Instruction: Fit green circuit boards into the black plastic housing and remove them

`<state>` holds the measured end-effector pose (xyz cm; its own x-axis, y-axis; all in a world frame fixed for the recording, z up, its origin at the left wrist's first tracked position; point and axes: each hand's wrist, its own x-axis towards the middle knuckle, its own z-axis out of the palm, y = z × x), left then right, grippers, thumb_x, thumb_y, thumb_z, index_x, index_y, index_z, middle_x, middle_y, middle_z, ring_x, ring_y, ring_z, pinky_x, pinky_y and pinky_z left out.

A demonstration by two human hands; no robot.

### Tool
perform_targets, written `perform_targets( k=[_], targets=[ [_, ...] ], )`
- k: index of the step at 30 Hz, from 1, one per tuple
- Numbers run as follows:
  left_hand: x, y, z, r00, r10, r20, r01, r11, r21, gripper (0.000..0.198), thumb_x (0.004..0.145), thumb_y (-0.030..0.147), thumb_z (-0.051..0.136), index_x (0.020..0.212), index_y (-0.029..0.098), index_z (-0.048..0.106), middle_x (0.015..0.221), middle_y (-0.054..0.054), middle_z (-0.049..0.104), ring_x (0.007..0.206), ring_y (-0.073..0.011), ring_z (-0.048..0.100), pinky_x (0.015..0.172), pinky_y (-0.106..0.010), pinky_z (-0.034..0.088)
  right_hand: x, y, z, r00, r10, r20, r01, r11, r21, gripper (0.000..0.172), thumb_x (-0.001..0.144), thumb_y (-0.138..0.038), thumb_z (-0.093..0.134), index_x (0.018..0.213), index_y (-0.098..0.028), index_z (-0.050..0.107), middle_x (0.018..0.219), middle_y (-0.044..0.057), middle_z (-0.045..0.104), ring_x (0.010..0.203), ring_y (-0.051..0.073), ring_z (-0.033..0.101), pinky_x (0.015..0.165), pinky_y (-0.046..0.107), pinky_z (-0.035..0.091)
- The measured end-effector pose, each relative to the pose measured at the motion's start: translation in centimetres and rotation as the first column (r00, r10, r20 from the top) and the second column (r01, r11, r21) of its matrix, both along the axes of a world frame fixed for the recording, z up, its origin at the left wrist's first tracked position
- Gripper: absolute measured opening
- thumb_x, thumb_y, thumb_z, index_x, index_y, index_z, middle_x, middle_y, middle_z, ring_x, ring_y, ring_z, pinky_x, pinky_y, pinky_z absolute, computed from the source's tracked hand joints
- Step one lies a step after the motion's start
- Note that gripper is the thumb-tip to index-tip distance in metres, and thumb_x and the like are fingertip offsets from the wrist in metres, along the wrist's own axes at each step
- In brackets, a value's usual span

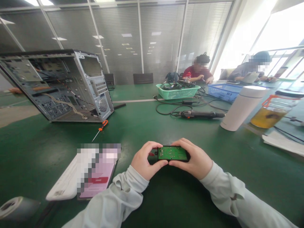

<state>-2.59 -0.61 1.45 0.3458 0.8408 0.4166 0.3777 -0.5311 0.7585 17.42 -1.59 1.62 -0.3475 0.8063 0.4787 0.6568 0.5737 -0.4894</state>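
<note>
A small green circuit board (174, 153) in a black frame is held between my two hands, above the green table (140, 126). My left hand (148, 160) grips its left end, thumb along the near edge and fingers along the far one. At the opposite end, my right hand (191, 156) is closed round the board in the same way. The board's face, with solder points, is turned up toward me. To the left of my hands lie a phone with a lit screen (99, 177) and a white phone-shaped object (65, 180), partly blurred out.
An open computer case (78, 85) stands at left, an orange-handled screwdriver (101, 129) before it. Farther back are a green basket of cables (177, 92), a blue basket (223, 91) and a corded black electric screwdriver (201, 114). A white bottle (242, 107) and a jar (273, 110) stand at right.
</note>
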Motion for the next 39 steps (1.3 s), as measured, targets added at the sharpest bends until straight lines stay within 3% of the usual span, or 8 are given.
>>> perform_targets(
  k=[7, 13, 16, 22, 26, 31, 36, 39],
  targets=[
    [-0.1, 0.0, -0.2, 0.997, 0.015, 0.074, -0.007, 0.994, -0.107, 0.016, 0.072, 0.024, 0.062, 0.087, 0.019, 0.057, 0.095, -0.005, 0.06, 0.088, -0.0187, 0.06, 0.071, -0.029, 0.05, -0.2, -0.1, -0.2, 0.999, 0.027, -0.035, -0.027, 1.0, -0.003, 0.037, 0.072, -0.028, 0.076, 0.099, -0.019, 0.052, 0.092, 0.001, 0.049, 0.077, 0.016, 0.052, 0.07, 0.026, 0.042],
    [0.0, 0.2, -0.4, 0.981, 0.016, 0.193, 0.035, 0.966, -0.256, 0.017, 0.074, 0.029, 0.06, 0.084, 0.017, 0.055, 0.097, -0.007, 0.064, 0.089, -0.02, 0.061, 0.075, -0.032, 0.05, 0.0, 0.3, -0.6, 0.989, 0.059, -0.134, -0.075, 0.99, -0.118, 0.05, 0.074, -0.055, 0.07, 0.102, -0.017, 0.052, 0.094, 0.004, 0.053, 0.081, 0.02, 0.052, 0.071, 0.027, 0.041],
    [0.1, 0.2, -0.3, 0.972, 0.02, 0.235, 0.053, 0.952, -0.301, 0.016, 0.074, 0.031, 0.06, 0.082, 0.017, 0.055, 0.094, -0.007, 0.065, 0.087, -0.0196, 0.061, 0.075, -0.031, 0.049, -0.1, 0.2, -0.7, 0.982, 0.003, -0.189, -0.039, 0.982, -0.187, 0.058, 0.071, -0.063, 0.067, 0.103, -0.017, 0.053, 0.083, 0.004, 0.053, 0.07, 0.018, 0.051, 0.062, 0.026, 0.038],
    [0.2, 0.1, -0.3, 0.958, 0.036, 0.283, 0.077, 0.923, -0.378, 0.021, 0.076, 0.038, 0.058, 0.078, 0.017, 0.053, 0.077, -0.003, 0.063, 0.072, -0.0159, 0.059, 0.069, -0.028, 0.045, -0.4, -0.1, -0.3, 0.958, -0.001, -0.288, -0.068, 0.97, -0.232, 0.045, 0.077, -0.054, 0.062, 0.099, -0.015, 0.054, 0.078, 0.002, 0.052, 0.068, 0.017, 0.049, 0.063, 0.025, 0.036],
    [0.1, 0.1, -0.2, 0.962, 0.055, 0.266, 0.052, 0.924, -0.378, 0.024, 0.078, 0.042, 0.053, 0.072, 0.018, 0.049, 0.064, 0.002, 0.056, 0.062, -0.0132, 0.052, 0.06, -0.024, 0.039, -0.6, -0.1, -0.1, 0.939, 0.026, -0.343, -0.142, 0.938, -0.317, 0.041, 0.077, -0.05, 0.06, 0.095, -0.013, 0.056, 0.082, 0.004, 0.054, 0.073, 0.019, 0.051, 0.067, 0.026, 0.039],
    [0.1, 0.1, -0.4, 0.973, 0.088, 0.215, -0.005, 0.933, -0.359, 0.026, 0.08, 0.042, 0.047, 0.069, 0.019, 0.046, 0.057, 0.005, 0.046, 0.054, -0.0108, 0.043, 0.055, -0.023, 0.034, -0.9, -0.3, 0.1, 0.916, 0.015, -0.401, -0.193, 0.893, -0.406, 0.041, 0.076, -0.05, 0.061, 0.089, -0.012, 0.06, 0.074, 0.003, 0.054, 0.064, 0.015, 0.05, 0.057, 0.021, 0.039],
    [0.2, 0.3, -0.4, 0.978, 0.099, 0.183, -0.025, 0.929, -0.37, 0.024, 0.08, 0.04, 0.043, 0.066, 0.02, 0.044, 0.054, 0.006, 0.041, 0.051, -0.0107, 0.041, 0.052, -0.022, 0.034, -1.1, -0.4, 0.4, 0.891, -0.054, -0.45, -0.249, 0.771, -0.586, 0.049, 0.076, -0.057, 0.049, 0.086, -0.01, 0.058, 0.066, 0.004, 0.051, 0.053, 0.014, 0.048, 0.043, 0.019, 0.038],
    [0.3, 0.2, -0.1, 0.986, 0.084, 0.143, -0.026, 0.932, -0.362, 0.023, 0.078, 0.036, 0.041, 0.064, 0.02, 0.046, 0.056, 0.004, 0.047, 0.053, -0.0123, 0.047, 0.054, -0.023, 0.037, -1.0, -0.3, 0.5, 0.886, -0.08, -0.457, -0.252, 0.744, -0.619, 0.048, 0.074, -0.057, 0.049, 0.081, -0.011, 0.057, 0.064, 0.003, 0.049, 0.052, 0.014, 0.047, 0.039, 0.017, 0.038]
  ],
)
